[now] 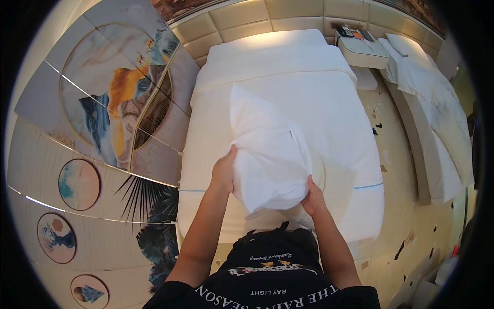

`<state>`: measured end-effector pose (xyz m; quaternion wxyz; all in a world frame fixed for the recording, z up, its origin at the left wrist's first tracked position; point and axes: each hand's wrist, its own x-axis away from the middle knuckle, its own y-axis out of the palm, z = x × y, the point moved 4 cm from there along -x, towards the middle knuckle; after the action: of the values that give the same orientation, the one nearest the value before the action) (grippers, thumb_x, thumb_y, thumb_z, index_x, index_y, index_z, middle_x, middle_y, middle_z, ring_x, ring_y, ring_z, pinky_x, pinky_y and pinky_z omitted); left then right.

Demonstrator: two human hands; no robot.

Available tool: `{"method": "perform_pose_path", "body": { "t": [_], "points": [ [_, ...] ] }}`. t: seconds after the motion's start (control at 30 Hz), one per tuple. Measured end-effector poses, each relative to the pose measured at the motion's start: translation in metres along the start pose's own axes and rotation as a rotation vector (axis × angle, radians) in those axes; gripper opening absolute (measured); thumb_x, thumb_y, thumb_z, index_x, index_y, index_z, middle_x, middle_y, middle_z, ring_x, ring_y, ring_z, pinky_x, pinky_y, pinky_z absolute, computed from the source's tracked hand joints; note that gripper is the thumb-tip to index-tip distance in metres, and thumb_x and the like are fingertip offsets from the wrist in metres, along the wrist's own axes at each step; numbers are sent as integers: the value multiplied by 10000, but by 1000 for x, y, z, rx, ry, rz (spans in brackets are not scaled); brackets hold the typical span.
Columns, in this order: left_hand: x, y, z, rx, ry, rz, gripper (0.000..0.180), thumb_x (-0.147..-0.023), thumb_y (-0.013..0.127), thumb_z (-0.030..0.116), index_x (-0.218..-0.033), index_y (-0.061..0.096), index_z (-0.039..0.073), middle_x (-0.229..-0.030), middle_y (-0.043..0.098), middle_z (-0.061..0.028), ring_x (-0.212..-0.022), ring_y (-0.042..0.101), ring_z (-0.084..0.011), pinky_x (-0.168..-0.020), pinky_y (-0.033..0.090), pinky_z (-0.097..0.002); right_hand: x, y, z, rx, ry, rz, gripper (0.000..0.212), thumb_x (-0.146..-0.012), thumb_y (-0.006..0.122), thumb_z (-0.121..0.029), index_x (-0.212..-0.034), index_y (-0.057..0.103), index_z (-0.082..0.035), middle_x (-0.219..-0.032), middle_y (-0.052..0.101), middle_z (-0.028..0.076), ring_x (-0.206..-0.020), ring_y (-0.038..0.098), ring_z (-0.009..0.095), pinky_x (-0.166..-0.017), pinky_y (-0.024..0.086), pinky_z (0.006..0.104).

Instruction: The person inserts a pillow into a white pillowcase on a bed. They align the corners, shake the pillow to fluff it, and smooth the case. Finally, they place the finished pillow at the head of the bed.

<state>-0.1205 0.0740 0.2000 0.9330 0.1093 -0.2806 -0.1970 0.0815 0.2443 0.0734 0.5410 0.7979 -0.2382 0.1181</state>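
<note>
Between my hands a white pillow (270, 159) is held up in front of me, over the near part of the bed. My left hand (224, 169) grips its left edge, thumb uppermost, the cloth creasing at the grip. On the other side my right hand (313, 198) pinches the lower right edge, lower than the left one. The pillow's far corner points up and to the left. Beneath lies a bed (339, 123) with a smooth white cover and a thin blue line across its near end.
To the right of the bed stands a nightstand (363, 51) with small items on top. Further right is a second bed (437, 118) with rumpled white bedding. A padded headboard (242, 23) runs along the far wall. Decorated panels (98, 103) line the left side. Dark bits lie on the floor (396, 216).
</note>
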Motion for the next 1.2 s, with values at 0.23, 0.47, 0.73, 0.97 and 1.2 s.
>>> {"method": "perform_pose_path", "body": {
  "t": [0.23, 0.47, 0.73, 0.97, 1.2],
  "points": [
    [-7, 59, 15, 18, 54, -40, 502, -980, 518, 343, -1257, 490, -75, -1188, 596, -199, -1061, 607, -298, -926, 498, -408, -8, 32, 87, 205, 42, -296, 578, -859, 704, -245, -1333, 464, -16, -1299, 551, 93, -1218, 493, 217, -1056, 364, 372],
    [2, 92, 30, -58, 121, -53, 573, -961, 545, 375, -1218, 492, -135, -1167, 600, -222, -1060, 603, -293, -912, 490, -376, -1, -10, 94, 1034, -52, 18, 479, -791, 731, -195, -1198, 581, 10, -1114, 652, 96, -995, 612, 203, -855, 484, 339],
    [10, 23, 20, 75, 73, -156, 577, -976, 517, 365, -1288, 449, -115, -1243, 566, -228, -1120, 578, -300, -956, 471, -399, 22, -73, 43, 696, 22, 66, 470, -809, 694, -212, -1207, 588, 15, -1144, 649, 112, -1040, 614, 231, -914, 471, 346],
    [33, -25, -9, 46, -49, -200, 585, -976, 510, 375, -1305, 450, -105, -1255, 566, -222, -1120, 582, -286, -958, 473, -389, 8, 33, -26, -253, 125, -307, 558, -902, 626, -263, -1339, 446, 32, -1265, 577, 127, -1161, 558, 247, -989, 455, 418],
    [61, -74, -19, -172, -6, -116, 592, -910, 619, 364, -1258, 502, -100, -1160, 624, -179, -1034, 624, -266, -898, 504, -371, -70, -78, -66, 112, 43, -13, 528, -982, 490, -362, -1318, 467, 44, -1294, 565, 166, -1167, 563, 293, -1022, 436, 451]
  ]
}}
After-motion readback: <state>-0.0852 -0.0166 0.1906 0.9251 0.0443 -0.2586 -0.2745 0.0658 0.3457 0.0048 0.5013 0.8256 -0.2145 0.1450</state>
